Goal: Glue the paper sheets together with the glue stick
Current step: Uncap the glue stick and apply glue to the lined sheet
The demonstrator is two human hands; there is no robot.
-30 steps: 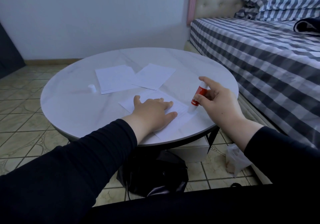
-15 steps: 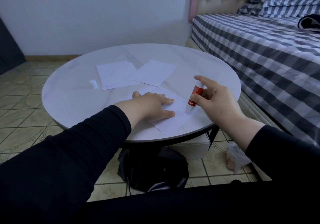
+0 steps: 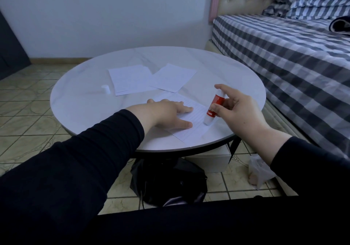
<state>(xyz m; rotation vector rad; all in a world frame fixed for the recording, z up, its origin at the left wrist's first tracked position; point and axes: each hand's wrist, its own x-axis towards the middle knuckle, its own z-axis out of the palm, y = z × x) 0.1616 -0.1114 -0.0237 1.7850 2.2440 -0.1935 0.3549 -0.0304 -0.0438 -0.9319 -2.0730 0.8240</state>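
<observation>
Two hands at work on a lined sheet with a glue stick

Head view: two arms in black long sleeves reach forward over a round table (image 3: 79, 100) with a smooth, pale, marble-patterned top and a dark rim. The left hand (image 3: 168, 114) lies palm down with straight fingers spread flat on a lined paper sheet (image 3: 195, 110), which sits near the table's front edge. The right hand (image 3: 240, 110) holds a glue stick (image 3: 214, 108), a small cylinder with a red label and white ends, pinched between thumb and curled fingers, the index finger resting on its top. The stick is tilted, its lower white end touching the right part of the lined sheet.

Farther back on the table lie two more white paper sheets (image 3: 132, 79), rectangular and flat, their corners overlapping. Just left of them rests a small white cap (image 3: 106, 89).

Beneath the table sit a glossy black bag (image 3: 168, 184) and a white box (image 3: 210, 159). A crumpled clear plastic bag (image 3: 259, 171) lies on the beige tiled floor. At right stands a bed (image 3: 284, 55) with grey-and-white checked bedding and a tufted headboard.
</observation>
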